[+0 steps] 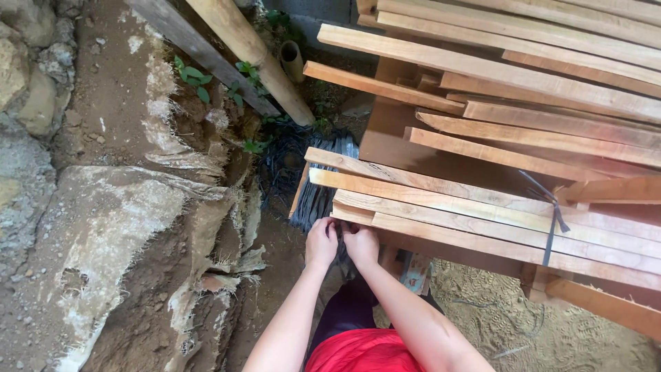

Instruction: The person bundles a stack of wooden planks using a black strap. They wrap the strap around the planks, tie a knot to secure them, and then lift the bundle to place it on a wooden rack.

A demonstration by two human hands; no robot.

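Head view. We look down on a stack of long pale sawn wooden planks (pixel 496 213) that runs from centre frame off the right edge, with further planks (pixel 551 76) piled above and behind it. Our left hand (pixel 321 242) and right hand (pixel 361 244) sit side by side, almost touching, at the near left end of the lowest planks. Both hands are curled with the fingers bent under the plank ends, pressed against a bundle of thin dark grey strips (pixel 318 200) that hangs just below and to the left of the stack. We cannot tell whether the fingers actually clasp the strips or the plank edge, since the fingertips are hidden beneath the wood. Both forearms rise from the bottom of the frame, above a red garment (pixel 361 351).

A dark strap, knotted (pixel 553 217), is looped round several planks to the right, well apart from the hands. To the upper left, a round pale wooden pole (pixel 258 58) leans diagonally beside a flat grey board (pixel 200 52), with small green-leaved plants (pixel 194 76) at their base. The left half shows bare brown earth with torn, frayed pale sacking (pixel 131 227) lying over it and grey stones (pixel 27 76) at the edge. Sandy ground (pixel 551 331) shows beneath the stack at lower right.
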